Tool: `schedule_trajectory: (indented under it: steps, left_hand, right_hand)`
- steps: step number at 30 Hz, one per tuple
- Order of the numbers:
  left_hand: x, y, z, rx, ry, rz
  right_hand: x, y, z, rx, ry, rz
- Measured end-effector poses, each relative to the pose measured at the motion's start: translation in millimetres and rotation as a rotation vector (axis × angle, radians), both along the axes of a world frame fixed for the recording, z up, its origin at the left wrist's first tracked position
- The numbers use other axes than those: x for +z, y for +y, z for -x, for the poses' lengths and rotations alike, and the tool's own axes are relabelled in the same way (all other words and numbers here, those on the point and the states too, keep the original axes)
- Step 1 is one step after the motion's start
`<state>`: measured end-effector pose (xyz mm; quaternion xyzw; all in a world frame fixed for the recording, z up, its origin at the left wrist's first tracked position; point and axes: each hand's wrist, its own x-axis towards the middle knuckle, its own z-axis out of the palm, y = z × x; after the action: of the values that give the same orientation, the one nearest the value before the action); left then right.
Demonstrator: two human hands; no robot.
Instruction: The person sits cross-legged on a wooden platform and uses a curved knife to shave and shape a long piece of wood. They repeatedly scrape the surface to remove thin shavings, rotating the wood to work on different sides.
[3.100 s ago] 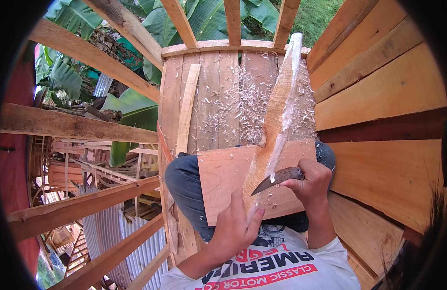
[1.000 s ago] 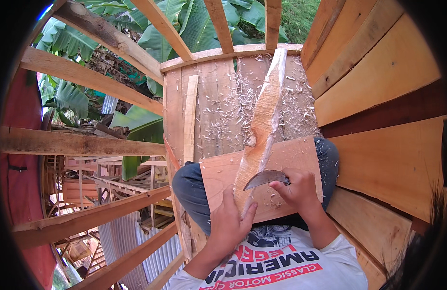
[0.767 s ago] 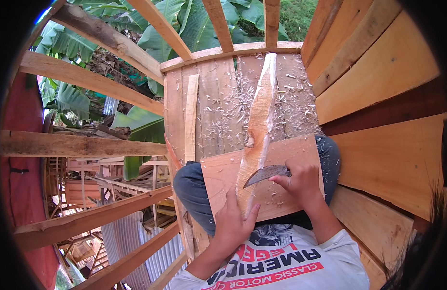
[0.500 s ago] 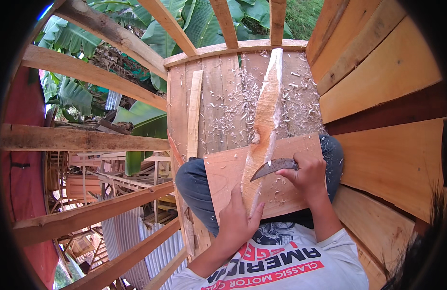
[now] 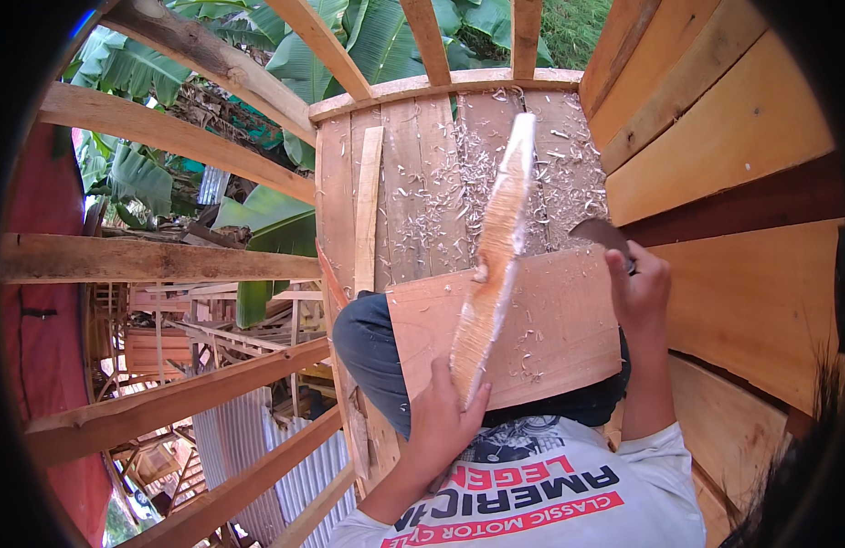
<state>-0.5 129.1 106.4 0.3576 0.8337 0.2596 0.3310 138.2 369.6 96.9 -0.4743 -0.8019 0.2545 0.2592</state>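
My left hand (image 5: 443, 411) is wrapped round the near end of a long, roughly carved piece of wood (image 5: 497, 256). The piece is pale along its edges and orange-brown on its face, with a knot near the middle, and it points away from me. Beneath it a flat wooden board (image 5: 559, 320) lies across my lap. My right hand (image 5: 644, 283) grips a knife by its handle, off the board's right edge and apart from the carved wood. The curved dark blade (image 5: 598, 234) points left.
Curled shavings (image 5: 432, 196) litter the plank floor (image 5: 404, 164) ahead. A narrow wooden strip (image 5: 369, 210) lies on its left side. Slatted rails (image 5: 167, 265) stand to the left, and a plank wall (image 5: 742, 292) rises close on my right. Banana leaves (image 5: 386, 46) show beyond the far rail.
My right hand and the knife have moved from the carved wood out to the right and away from me. The carved wood's far end has come nearer; my left hand still holds it.
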Motion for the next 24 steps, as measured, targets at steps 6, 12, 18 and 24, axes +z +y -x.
schedule_trajectory:
  steps: [6, 12, 18, 24]
  left_hand:
    - [12.8, 19.3, 21.3, 0.048, 0.182, -0.171]
    - [7.3, 22.4, 20.3, 0.006, 0.215, -0.141]
    - [2.4, 21.8, 19.1, 0.04, 0.202, -0.18]
    - [1.1, 14.5, 7.8, 0.011, 0.143, -0.08]
  right_hand:
    - [-23.6, -54.0, 10.2, 0.16, 0.029, 0.349]
    - [-23.8, -72.1, 20.7, 0.31, 0.093, 0.204]
    - [-19.1, -60.2, 16.4, 0.293, -0.124, -0.007]
    - [-18.3, -33.5, 12.4, 0.123, -0.21, -0.082]
